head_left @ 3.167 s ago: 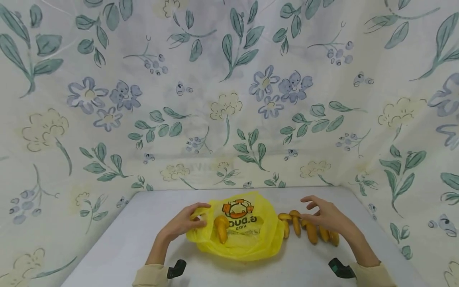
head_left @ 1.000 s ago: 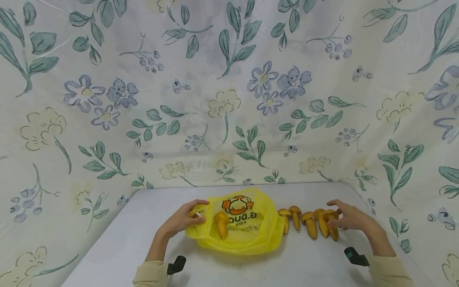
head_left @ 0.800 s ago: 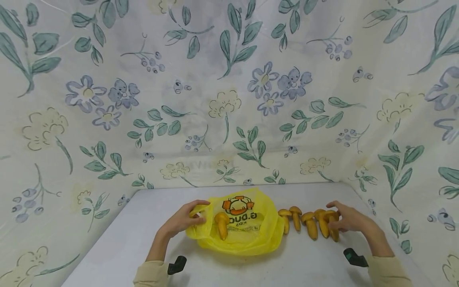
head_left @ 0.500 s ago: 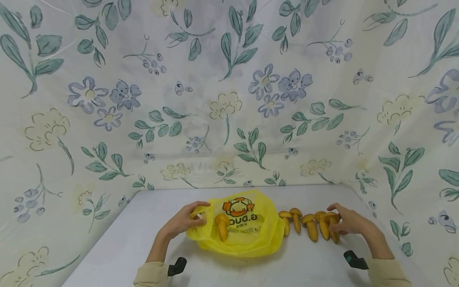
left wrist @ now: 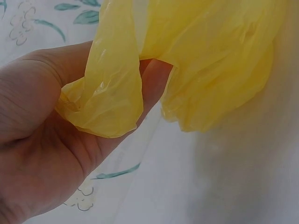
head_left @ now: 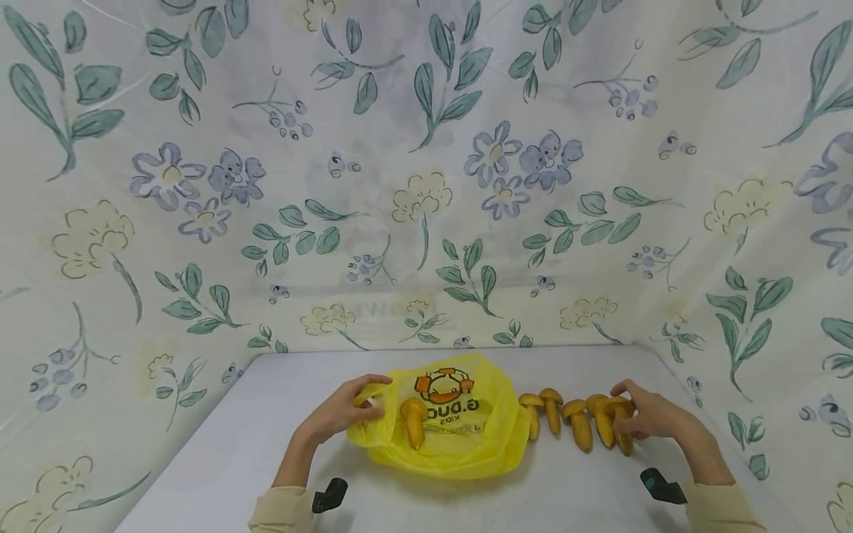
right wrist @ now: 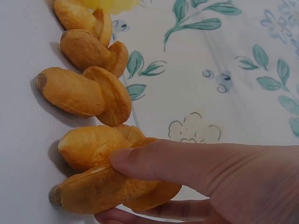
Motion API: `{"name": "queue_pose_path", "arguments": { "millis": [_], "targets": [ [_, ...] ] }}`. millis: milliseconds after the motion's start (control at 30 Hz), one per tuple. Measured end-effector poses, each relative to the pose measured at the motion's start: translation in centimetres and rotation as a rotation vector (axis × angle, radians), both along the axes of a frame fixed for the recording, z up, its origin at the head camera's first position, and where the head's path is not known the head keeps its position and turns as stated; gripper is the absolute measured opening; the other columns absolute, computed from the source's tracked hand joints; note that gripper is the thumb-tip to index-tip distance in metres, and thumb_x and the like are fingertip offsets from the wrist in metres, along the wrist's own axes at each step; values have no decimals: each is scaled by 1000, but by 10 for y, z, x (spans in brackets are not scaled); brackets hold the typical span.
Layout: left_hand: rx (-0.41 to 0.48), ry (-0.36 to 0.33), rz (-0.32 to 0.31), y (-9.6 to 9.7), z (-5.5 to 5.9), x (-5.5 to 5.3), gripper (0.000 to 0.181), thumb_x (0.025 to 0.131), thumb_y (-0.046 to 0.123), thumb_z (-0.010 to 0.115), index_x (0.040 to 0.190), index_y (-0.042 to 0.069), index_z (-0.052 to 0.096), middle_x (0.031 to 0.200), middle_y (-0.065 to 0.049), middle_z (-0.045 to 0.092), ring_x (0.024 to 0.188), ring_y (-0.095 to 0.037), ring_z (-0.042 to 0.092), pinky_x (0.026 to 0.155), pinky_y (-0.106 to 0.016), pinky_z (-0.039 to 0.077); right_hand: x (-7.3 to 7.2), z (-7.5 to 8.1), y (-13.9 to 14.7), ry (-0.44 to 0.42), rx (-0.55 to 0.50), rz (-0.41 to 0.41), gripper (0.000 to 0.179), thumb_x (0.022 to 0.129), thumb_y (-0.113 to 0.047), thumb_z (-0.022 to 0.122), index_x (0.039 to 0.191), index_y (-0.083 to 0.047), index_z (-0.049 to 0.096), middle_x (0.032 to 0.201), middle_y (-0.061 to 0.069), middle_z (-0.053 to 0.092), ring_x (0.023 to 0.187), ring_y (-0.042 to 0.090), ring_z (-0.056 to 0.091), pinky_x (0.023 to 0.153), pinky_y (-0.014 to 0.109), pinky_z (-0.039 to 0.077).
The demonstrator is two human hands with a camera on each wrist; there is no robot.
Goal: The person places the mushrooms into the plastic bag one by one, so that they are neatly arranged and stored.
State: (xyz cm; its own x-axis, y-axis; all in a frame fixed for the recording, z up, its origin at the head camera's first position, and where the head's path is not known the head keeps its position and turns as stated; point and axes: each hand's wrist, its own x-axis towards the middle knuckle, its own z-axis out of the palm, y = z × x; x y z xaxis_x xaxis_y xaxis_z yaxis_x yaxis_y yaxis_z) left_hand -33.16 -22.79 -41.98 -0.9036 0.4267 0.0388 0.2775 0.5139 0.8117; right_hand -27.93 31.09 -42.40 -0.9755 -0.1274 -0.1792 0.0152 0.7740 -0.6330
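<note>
On the table (head_left: 560, 503) the yellow bag (head_left: 498, 437) slumps wide, its handle looped in the curled left hand (head_left: 338, 411). The right hand (head_left: 656, 416) is clamped on the end mushroom (right wrist: 91, 192), thumb along one flank, fingers on the other; this piece lies at the right end of a row of mushrooms (head_left: 581, 429), touching its neighbour. Its cap points to the far side, its stem tip toward the person, long axis running roughly near to far.
</note>
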Motion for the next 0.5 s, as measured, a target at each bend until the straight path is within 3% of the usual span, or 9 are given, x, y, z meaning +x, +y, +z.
{"name": "queue_pose_path", "arguments": {
  "millis": [500],
  "targets": [
    [-7, -2, 6, 1, -1, 0, 51, 89, 16, 71, 137, 14, 53, 145, -19, 46, 88, -22, 56, 75, -28, 51, 1, 0, 1, 6, -13, 5, 58, 84, -11, 73, 129, 2, 39, 108, 19, 60, 81, 20, 62, 76, 39, 58]
  ]
}}
